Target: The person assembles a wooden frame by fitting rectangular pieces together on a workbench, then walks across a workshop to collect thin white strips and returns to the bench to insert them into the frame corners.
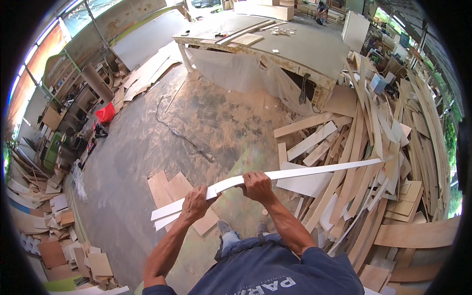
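Note:
A long white strip of board point(314, 170) runs across in front of me, its far right end reaching over the scrap pile. My left hand point(195, 203) is closed around it toward its left part, and my right hand point(257, 187) grips it a short way to the right. Below its left end a second white strip point(165, 221) shows, also going into my left hand; how far it continues is hidden. Thin brown panels point(169, 186) lie on the floor beneath the strips, partly covered by them and my left arm.
Wood offcuts and long planks point(361, 142) are heaped on my right. Ahead stands a large worktable point(309, 42) with plastic sheeting under it. A cable point(179, 132) crosses the dusty floor. Scraps point(98, 263) and a red object point(105, 113) lie left. A person point(321, 11) is far back.

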Demonstrator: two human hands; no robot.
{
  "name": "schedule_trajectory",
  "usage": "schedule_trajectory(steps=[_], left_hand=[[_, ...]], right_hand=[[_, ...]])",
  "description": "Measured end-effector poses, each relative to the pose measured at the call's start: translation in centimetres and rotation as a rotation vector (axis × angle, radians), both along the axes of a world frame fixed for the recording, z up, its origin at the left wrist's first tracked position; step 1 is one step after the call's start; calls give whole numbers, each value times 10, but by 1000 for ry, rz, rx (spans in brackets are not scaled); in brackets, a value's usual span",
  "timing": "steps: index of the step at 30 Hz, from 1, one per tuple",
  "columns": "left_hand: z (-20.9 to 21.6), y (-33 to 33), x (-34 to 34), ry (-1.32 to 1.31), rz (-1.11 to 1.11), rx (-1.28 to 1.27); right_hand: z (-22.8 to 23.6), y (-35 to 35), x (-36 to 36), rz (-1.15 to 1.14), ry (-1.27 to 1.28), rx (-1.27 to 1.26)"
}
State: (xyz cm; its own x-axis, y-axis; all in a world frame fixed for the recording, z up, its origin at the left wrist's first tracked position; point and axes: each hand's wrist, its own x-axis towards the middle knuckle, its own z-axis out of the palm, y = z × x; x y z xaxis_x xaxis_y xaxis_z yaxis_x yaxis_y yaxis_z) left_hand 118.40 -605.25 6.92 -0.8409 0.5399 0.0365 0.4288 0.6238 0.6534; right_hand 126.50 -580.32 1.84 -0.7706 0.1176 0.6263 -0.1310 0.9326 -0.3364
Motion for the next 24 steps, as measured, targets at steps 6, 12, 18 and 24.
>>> schedule_trajectory(steps=[6,12,18,24], left_hand=[[-6,13,-117,62,389,650],[112,7,-158,306,231,670],[63,3,-188,-345,179,1106],[89,-31,-222,-272,143,1150]], right_hand=[[100,-80,-140,-48,85,-111],[155,-76,-182,-56,4,-116],[129,-121,-208,148,167,-176],[49,-60,-154,-175,-9,-149]])
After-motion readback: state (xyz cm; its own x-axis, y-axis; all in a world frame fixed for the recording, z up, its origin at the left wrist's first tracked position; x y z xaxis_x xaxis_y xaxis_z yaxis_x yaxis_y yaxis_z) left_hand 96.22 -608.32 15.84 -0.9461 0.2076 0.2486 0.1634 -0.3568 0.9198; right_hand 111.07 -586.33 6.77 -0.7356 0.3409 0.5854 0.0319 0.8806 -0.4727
